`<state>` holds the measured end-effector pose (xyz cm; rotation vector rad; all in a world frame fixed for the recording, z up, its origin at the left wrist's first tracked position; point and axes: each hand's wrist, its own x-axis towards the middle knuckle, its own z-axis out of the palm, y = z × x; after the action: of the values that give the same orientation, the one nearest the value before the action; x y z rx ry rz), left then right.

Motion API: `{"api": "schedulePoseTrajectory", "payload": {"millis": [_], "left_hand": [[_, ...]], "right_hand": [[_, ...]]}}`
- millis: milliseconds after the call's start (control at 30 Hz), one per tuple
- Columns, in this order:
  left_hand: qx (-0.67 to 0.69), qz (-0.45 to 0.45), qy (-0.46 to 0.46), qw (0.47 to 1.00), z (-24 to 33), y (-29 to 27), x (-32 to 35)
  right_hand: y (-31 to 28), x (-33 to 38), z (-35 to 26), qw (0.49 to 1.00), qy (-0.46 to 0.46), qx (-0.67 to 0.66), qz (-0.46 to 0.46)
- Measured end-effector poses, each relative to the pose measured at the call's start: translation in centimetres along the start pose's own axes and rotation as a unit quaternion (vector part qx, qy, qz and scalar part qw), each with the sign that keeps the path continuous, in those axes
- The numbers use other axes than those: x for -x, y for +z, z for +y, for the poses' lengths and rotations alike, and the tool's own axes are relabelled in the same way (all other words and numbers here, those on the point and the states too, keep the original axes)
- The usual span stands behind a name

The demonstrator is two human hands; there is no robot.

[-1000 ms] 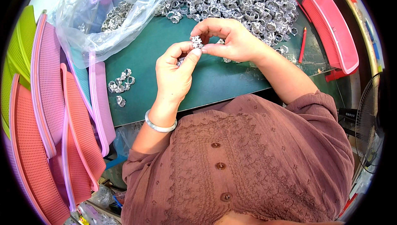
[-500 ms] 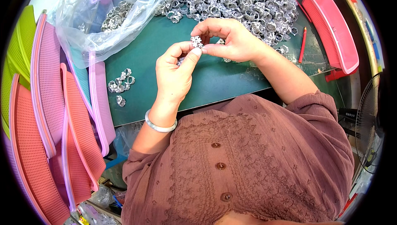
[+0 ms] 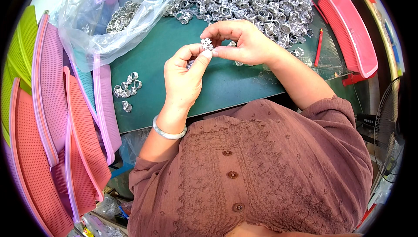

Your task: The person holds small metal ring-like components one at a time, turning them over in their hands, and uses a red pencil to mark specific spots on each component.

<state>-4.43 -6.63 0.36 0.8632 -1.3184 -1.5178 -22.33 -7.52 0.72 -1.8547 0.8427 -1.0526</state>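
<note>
Between the fingertips of both hands is a silver ring point(image 3: 207, 44) with a flower-like cluster of clear stones facing up. My left hand point(image 3: 186, 71) pinches it from below with thumb and forefinger; another shiny piece shows partly inside that palm. From the other side, my right hand point(image 3: 241, 43) grips the ring with thumb and forefinger, its remaining fingers curled. More ring pieces show just beneath the right hand. Past the hands lies a big heap of silver rings point(image 3: 257, 1). A small group of rings point(image 3: 128, 85) rests on the table to the left, with a single ring point(image 3: 127, 106) nearer me.
A clear plastic bag point(image 3: 78, 41) holding rings stands at the far left of the green table point(image 3: 152, 62). Stacked perforated baskets point(image 3: 52, 93) crowd the left side. At right are a red pen point(image 3: 319, 47), a pink basket point(image 3: 348, 32) and a fan point(image 3: 387, 128).
Hardly anything differs. The ring between my fingers has tilted very slightly, and both hands stay in place.
</note>
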Motion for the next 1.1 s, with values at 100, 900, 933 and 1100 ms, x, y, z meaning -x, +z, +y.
{"api": "schedulePoseTrajectory", "payload": {"millis": [100,900,933,1100], "left_hand": [[0.005,0.001,0.002,1.0,-0.01,0.02,0.02],[0.109,0.017,-0.097,0.989,0.11,-0.05,0.1],[0.118,0.015,-0.103,0.988,0.08,-0.12,0.07],[0.23,-0.015,-0.146,0.962,0.04,-0.8,-0.12]], "right_hand": [[-0.02,-0.05,-0.03,1.0,0.001,0.006,-0.003],[0.04,-0.08,0.29,0.998,-0.033,0.062,0.005],[0.05,-0.09,0.31,0.998,-0.033,0.062,0.005],[0.06,0.0,0.67,0.998,-0.025,0.048,0.011]]}}
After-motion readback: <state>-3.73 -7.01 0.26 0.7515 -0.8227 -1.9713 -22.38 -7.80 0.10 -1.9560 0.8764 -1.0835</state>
